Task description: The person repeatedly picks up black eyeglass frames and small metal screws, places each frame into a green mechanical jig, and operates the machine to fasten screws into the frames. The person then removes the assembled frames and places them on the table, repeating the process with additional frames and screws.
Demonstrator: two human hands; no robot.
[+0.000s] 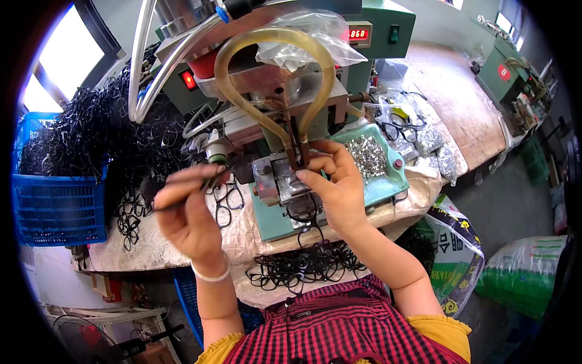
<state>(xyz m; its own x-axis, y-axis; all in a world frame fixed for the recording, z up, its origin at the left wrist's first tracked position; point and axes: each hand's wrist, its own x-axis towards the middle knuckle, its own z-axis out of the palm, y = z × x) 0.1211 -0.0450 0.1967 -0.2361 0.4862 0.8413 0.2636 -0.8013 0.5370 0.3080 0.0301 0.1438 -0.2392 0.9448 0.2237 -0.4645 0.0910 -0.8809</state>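
Observation:
My left hand (pixel 191 221), smeared by motion, is raised left of a bench machine (pixel 285 100). Between its fingers is a dark thin strip (pixel 182 203), too blurred to name surely. At the machine's metal jig (pixel 284 182), my right hand (pixel 339 188) has its thumb and fingers bent together beside two upright brownish prongs (pixel 297 148). Whatever those fingertips pinch is too small to make out. A dark eyeglass frame (pixel 303 212) hangs at the front of the jig, just below my right thumb. Thick yellowish tubing (pixel 273 36) loops above the prongs.
A green tray (pixel 388 182) of small metal parts lies right of the jig. Dark frame parts overflow a blue crate (pixel 57 206) at left. More eyeglass frames (pixel 309 264) are heaped near my lap. Bagged glasses (pixel 403 127) lie at right, with sacks (pixel 521 273) on the floor.

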